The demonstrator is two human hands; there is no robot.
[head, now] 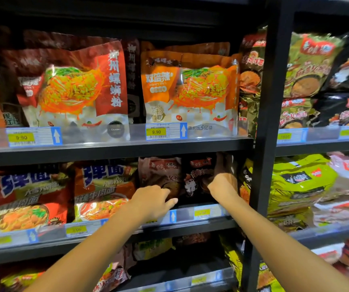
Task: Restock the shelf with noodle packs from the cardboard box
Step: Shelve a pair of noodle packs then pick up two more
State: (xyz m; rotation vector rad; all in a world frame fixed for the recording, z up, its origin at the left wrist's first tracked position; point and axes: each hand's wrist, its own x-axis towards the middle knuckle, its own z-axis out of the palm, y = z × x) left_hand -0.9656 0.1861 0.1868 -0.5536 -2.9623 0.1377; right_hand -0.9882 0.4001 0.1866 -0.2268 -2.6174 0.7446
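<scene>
Left hand (153, 200), fingers curled on brown noodle pack (161, 173); right hand (224, 184) gripping black noodle pack (199, 175); step: seating packs on middle shelf (190, 226); next, likely push back

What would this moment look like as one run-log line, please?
stage: shelving | left hand: on brown pack | right hand: gripping black pack | site: middle shelf

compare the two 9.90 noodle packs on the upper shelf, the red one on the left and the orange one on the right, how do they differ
The red pack has a red banner with large white characters running down its right side; the orange pack carries its white characters in an orange block at upper left. The red pack leans and looks crumpled at the top; the orange pack stands straighter. Both show a similar noodle picture over a pale lower part and stand behind a yellow 9.90 tag.
</scene>
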